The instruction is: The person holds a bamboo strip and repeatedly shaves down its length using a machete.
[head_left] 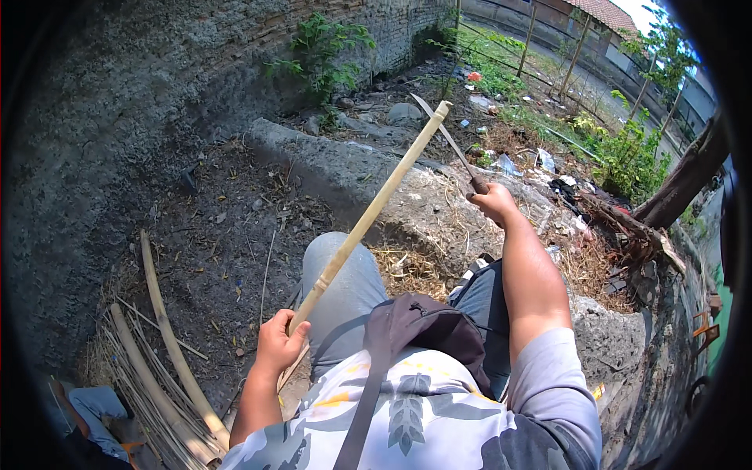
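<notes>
My left hand (280,341) is wrapped round the lower part of a pale bamboo pole (374,205), which slants up and away to the right across my left knee. In my right hand (495,204) is the dark handle of a long, narrow machete (448,137). Its blade points up and to the left, crossing near the pole's far end. Whether the blade touches the bamboo I cannot tell. Dry shavings (407,270) lie on the ground between my legs.
More bamboo poles (168,329) and a bundle of thin strips (137,376) lie at left. Another person's leg (98,411) shows at lower left. A rough wall (157,94) rises behind. Concrete slabs (321,157) lie ahead; a tree trunk (689,172) leans at right.
</notes>
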The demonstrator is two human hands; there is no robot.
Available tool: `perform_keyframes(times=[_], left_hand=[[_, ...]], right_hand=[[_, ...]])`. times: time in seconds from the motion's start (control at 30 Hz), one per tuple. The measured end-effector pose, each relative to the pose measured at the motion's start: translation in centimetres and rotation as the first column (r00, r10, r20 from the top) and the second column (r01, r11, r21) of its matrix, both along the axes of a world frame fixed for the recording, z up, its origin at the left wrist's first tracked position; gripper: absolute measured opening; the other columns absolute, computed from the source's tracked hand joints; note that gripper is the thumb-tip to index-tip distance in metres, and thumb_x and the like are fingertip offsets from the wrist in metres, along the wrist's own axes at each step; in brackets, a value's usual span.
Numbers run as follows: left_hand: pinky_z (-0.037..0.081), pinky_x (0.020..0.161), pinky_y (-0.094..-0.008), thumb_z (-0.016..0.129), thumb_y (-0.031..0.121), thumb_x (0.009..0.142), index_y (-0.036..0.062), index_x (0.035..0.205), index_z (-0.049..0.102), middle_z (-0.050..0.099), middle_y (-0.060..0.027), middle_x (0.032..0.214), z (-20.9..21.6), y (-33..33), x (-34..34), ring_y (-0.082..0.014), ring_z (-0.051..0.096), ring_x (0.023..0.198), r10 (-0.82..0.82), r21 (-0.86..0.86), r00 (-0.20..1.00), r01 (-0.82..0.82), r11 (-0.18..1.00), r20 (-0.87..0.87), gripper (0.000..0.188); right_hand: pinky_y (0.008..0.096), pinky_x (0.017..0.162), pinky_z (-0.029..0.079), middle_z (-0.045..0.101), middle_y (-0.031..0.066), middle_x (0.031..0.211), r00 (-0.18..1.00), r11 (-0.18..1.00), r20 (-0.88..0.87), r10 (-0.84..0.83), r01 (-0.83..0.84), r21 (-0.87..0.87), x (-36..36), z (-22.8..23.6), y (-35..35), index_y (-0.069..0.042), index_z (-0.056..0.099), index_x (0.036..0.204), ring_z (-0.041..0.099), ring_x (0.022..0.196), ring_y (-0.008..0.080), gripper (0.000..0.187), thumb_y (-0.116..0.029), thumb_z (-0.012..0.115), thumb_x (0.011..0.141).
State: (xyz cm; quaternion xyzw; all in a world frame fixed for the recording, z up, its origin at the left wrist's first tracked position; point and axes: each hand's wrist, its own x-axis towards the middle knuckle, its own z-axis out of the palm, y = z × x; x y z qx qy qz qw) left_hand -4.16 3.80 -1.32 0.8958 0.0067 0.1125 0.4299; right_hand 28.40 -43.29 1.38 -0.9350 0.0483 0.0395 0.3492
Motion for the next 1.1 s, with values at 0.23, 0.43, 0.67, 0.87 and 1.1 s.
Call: perform_keyframes(times=[0.23, 0.43, 0.67, 0.87, 1.1], left_hand=[[0.046, 0.055, -0.0359, 0.077, 0.024, 0.092, 0.0026, 0.093, 0.062, 0.064, -0.0126, 0.067, 0.7, 1.5, -1.2, -0.0214, 0.06, 0.057, 0.087, 0.031, 0.995, -0.086, 0.996, -0.051, 0.026], [0.042, 0.053, -0.0334, 0.07, 0.026, 0.098, 0.0009, 0.093, 0.067, 0.057, -0.0065, 0.061, 0.7, 0.8, -0.5, -0.0129, 0.051, 0.056, 0.233, 0.012, 0.953, -0.235, 0.972, -0.193, 0.026], [0.039, 0.057, -0.0327, 0.064, 0.026, 0.103, 0.001, 0.087, 0.062, 0.052, -0.0025, 0.065, 1.6, 2.3, 0.9, -0.0121, 0.045, 0.062, 0.299, 0.158, 0.911, -0.263, 0.952, -0.283, 0.03], [0.036, 0.056, -0.0297, 0.056, 0.032, 0.108, 0.0037, 0.086, 0.056, 0.045, 0.002, 0.066, 4.9, 2.4, 2.3, -0.0079, 0.042, 0.063, 0.357, 0.274, 0.905, -0.292, 0.916, -0.231, 0.036], [0.037, 0.06, -0.0251, 0.057, 0.026, 0.107, 0.0023, 0.099, 0.063, 0.051, 0.0049, 0.072, 5.7, -2.9, 6.8, -0.005, 0.044, 0.067, 0.271, 0.048, 0.891, -0.273, 0.961, -0.365, 0.025]], right_hand=[[0.0347, 0.06, 0.047, 0.067, 0.0036, 0.075, 0.995, 0.995, 0.092, 0.051, -0.058, 0.081, 0.5, 2.8, 2.1, -0.001, 0.072, 0.099, 0.06, 0.064, 0.0156, 0.04, -0.035, 0.083, 0.081], [0.0301, 0.051, 0.043, 0.058, 0.0, 0.065, 0.993, 0.863, 0.114, 0.017, -0.072, 0.5, 1.3, 1.1, 5.5, -0.007, 0.061, 0.081, 0.055, 0.055, 0.0107, 0.028, -0.027, 0.08, 0.086], [0.0285, 0.05, 0.043, 0.058, -0.0001, 0.066, 0.994, 0.722, 0.112, -0.014, -0.067, 0.688, 0.9, -2.6, 6.2, -0.006, 0.06, 0.084, 0.055, 0.053, 0.0103, 0.028, -0.024, 0.082, 0.085], [0.0324, 0.06, 0.046, 0.063, 0.001, 0.068, 0.97, 0.855, 0.215, 0.114, -0.206, 0.476, 1.3, -2.9, 4.6, -0.004, 0.067, 0.085, 0.057, 0.063, 0.0114, 0.029, -0.029, 0.082, 0.084], [0.0351, 0.064, 0.048, 0.065, 0.0083, 0.07, 0.946, 0.896, 0.229, 0.229, -0.297, 0.33, -0.7, -1.1, 4.3, -0.004, 0.07, 0.09, 0.057, 0.065, 0.017, 0.032, -0.033, 0.083, 0.084]])
